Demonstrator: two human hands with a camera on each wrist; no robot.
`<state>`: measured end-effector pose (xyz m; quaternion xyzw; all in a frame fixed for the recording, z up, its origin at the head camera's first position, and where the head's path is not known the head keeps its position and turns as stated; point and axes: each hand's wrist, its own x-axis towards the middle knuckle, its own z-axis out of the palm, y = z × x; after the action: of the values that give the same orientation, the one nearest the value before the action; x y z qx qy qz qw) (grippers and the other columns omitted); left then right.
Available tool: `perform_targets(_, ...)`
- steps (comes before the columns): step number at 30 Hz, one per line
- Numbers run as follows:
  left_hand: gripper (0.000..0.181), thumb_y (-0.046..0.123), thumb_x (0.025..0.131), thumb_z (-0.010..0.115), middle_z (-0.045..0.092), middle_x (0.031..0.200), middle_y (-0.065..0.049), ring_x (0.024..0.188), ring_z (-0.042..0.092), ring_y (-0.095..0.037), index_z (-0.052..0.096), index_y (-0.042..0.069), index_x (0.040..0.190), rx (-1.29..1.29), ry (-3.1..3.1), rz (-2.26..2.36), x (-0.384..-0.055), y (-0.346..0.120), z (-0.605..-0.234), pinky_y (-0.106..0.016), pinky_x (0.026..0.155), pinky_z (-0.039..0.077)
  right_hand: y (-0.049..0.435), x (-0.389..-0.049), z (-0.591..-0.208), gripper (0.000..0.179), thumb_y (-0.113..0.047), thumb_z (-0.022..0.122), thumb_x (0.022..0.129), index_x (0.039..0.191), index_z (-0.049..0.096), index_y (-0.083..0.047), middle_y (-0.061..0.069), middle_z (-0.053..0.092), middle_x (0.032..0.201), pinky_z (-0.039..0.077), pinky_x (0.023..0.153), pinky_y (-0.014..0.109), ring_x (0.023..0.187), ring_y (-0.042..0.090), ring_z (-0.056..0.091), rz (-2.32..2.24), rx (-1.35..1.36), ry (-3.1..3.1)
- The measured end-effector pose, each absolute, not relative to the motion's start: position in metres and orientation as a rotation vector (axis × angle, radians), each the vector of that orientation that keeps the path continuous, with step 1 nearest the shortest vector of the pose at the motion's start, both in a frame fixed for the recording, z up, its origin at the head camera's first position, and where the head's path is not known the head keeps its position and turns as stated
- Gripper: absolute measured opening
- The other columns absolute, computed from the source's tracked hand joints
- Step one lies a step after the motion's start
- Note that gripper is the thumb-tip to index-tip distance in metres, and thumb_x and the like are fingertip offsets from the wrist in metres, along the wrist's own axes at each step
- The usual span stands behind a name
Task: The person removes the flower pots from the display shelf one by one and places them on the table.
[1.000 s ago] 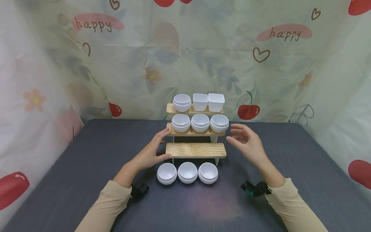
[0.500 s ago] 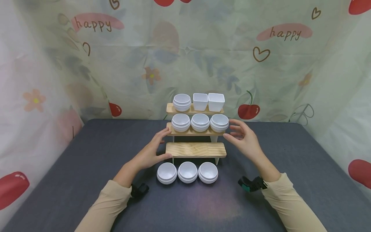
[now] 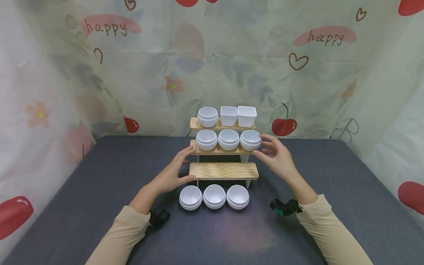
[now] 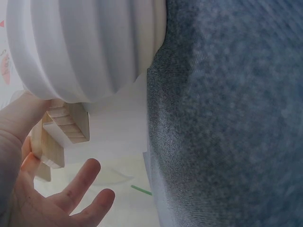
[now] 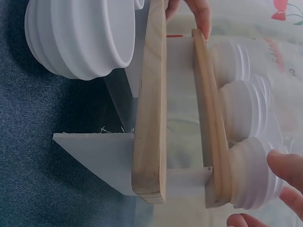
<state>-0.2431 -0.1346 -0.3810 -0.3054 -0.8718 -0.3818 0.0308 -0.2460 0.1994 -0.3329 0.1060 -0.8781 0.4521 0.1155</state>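
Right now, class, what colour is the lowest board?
The board is light tan wood, clearest in the head view.

Left fingers [image 3: 186, 152] on the wooden stand [image 3: 223, 171], right fingers [image 3: 271, 139] at a white bowl [image 3: 250, 140]

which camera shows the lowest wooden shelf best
The head view: it shows the lowest shelf from above, nearly its whole top. The right wrist view has it as a narrow strip running out of frame. The left wrist view catches only its left end, beside a white bowl.
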Motion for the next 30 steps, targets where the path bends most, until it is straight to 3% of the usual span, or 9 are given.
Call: perform_targets(30, 0.087, 0.016, 0.082, 0.072, 0.011, 0.157, -0.010, 0.136, 0.034, -0.035, 0.016, 0.015, 0.149, -0.899, -2.743, -1.184, -0.2433, -0.1353, -0.3806, -0.049, 0.108, 0.040, 0.1933, -0.2520, -0.3358, 0.049, -0.015, 0.071, 0.083, 0.128, 0.051, -0.010, 0.023, 0.058, 0.125, 0.055, 0.086, 0.049, 0.103, 0.036, 0.063, 1.296, 0.299, -2.567)
